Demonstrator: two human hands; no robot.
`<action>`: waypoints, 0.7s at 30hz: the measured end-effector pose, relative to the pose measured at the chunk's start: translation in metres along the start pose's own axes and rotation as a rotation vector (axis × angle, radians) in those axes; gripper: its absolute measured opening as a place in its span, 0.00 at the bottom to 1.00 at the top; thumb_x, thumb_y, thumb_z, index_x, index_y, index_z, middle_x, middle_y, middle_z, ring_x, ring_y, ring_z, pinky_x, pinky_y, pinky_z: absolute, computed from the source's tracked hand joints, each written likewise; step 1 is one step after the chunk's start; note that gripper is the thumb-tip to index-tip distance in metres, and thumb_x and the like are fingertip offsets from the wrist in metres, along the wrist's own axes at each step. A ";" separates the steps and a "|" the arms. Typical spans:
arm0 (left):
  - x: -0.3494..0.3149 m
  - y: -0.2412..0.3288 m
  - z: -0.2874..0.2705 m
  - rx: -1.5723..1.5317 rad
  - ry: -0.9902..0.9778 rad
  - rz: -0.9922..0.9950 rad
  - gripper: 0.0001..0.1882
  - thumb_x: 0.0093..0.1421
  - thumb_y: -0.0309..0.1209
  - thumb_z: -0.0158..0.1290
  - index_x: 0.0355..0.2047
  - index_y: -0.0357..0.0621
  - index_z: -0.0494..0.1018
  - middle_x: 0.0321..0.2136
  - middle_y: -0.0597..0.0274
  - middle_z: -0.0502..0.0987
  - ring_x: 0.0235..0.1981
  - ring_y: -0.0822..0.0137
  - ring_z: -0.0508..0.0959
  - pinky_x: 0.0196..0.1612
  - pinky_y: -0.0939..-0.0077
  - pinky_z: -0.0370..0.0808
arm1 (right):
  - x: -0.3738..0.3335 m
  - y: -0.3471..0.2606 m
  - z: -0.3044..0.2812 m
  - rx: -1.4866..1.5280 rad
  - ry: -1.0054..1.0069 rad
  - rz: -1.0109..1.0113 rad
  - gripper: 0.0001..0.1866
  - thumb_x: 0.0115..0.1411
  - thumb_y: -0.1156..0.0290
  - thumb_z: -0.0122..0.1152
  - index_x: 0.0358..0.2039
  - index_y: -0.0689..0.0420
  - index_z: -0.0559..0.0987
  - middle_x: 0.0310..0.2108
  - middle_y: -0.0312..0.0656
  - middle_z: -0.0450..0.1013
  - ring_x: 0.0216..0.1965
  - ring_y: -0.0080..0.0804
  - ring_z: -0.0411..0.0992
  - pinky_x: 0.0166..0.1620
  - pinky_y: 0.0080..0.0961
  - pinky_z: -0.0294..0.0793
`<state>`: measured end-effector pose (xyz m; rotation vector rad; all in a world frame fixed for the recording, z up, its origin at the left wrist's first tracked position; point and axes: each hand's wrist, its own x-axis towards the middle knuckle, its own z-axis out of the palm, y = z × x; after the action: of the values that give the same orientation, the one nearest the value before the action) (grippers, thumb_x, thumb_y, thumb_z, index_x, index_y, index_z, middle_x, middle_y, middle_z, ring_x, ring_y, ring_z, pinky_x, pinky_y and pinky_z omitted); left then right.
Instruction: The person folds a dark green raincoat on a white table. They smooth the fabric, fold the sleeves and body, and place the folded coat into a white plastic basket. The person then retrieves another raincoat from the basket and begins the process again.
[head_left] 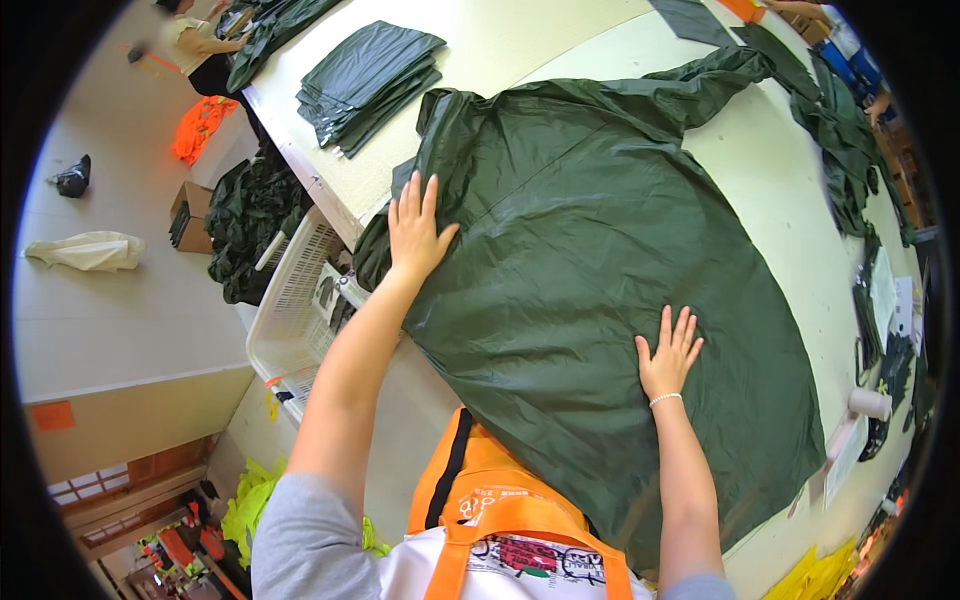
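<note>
A dark green raincoat-like garment (590, 240) of thin, shiny fabric lies spread over the white table, with one sleeve stretching to the far right. My left hand (415, 232) rests flat on its left side, fingers stretched out and thumb apart. Lower and to the right, my right hand (670, 358) presses on the wrinkled fabric with its fingers spread. Neither hand grips the cloth. The garment's near edge hangs over the table edge in front of my orange apron (500, 490).
Folded dark green pieces (370, 80) are stacked at the far left of the table (560, 30). A white plastic basket (290, 300) stands beside the table's left edge. More green garments (845, 150) lie along the right side, near a white spool (870, 403). Two other people work at the far corners.
</note>
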<state>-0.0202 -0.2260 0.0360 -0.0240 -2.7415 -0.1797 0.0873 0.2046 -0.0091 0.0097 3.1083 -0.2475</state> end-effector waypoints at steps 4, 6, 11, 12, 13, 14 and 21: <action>0.068 -0.082 0.028 0.277 -0.032 -0.288 0.36 0.53 0.35 0.58 0.61 0.50 0.57 0.58 0.50 0.63 0.58 0.52 0.64 0.58 0.54 0.58 | 0.004 0.001 -0.004 0.012 0.018 -0.034 0.40 0.57 0.48 0.54 0.66 0.48 0.53 0.69 0.47 0.40 0.69 0.46 0.38 0.65 0.52 0.35; 0.091 -0.127 0.030 0.291 0.222 -0.325 0.33 0.53 0.34 0.58 0.59 0.49 0.60 0.56 0.52 0.65 0.57 0.54 0.65 0.57 0.55 0.59 | 0.008 0.003 -0.005 0.037 0.000 -0.050 0.39 0.57 0.51 0.55 0.66 0.48 0.54 0.69 0.46 0.41 0.69 0.46 0.37 0.66 0.50 0.34; 0.084 -0.073 0.026 0.140 -0.233 0.374 0.32 0.58 0.48 0.51 0.61 0.51 0.60 0.63 0.62 0.58 0.64 0.59 0.56 0.64 0.54 0.48 | -0.006 0.047 -0.002 0.196 0.239 0.076 0.35 0.59 0.56 0.53 0.65 0.50 0.56 0.68 0.50 0.42 0.68 0.52 0.39 0.65 0.53 0.35; 0.085 -0.088 0.038 0.194 -0.274 0.315 0.34 0.59 0.50 0.48 0.62 0.52 0.58 0.64 0.64 0.56 0.65 0.61 0.54 0.65 0.53 0.45 | -0.020 0.063 0.005 0.024 0.236 0.257 0.35 0.60 0.54 0.52 0.65 0.49 0.55 0.68 0.51 0.42 0.68 0.54 0.39 0.64 0.55 0.37; 0.087 -0.104 0.051 0.246 -0.316 0.262 0.35 0.60 0.53 0.45 0.63 0.53 0.57 0.65 0.65 0.54 0.67 0.63 0.51 0.65 0.52 0.42 | -0.031 0.080 0.014 -0.154 0.229 0.440 0.35 0.61 0.52 0.50 0.66 0.47 0.54 0.68 0.51 0.42 0.68 0.55 0.40 0.64 0.56 0.38; 0.091 -0.109 0.057 0.204 -0.296 0.266 0.36 0.59 0.54 0.45 0.64 0.53 0.55 0.65 0.66 0.53 0.67 0.64 0.51 0.65 0.50 0.40 | -0.036 0.095 0.017 -0.182 0.152 0.555 0.35 0.62 0.48 0.47 0.67 0.43 0.52 0.68 0.50 0.41 0.67 0.55 0.40 0.63 0.58 0.41; 0.142 -0.145 0.110 0.134 -0.214 0.264 0.37 0.60 0.56 0.43 0.65 0.57 0.51 0.66 0.68 0.51 0.67 0.64 0.49 0.65 0.47 0.40 | 0.080 0.110 0.013 -0.237 0.250 0.331 0.34 0.63 0.44 0.44 0.66 0.41 0.54 0.67 0.49 0.48 0.66 0.51 0.46 0.61 0.49 0.48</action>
<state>-0.1995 -0.3564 -0.0274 -0.3862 -2.9195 0.0851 0.0081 0.3113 -0.0414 0.5869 3.2842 0.1422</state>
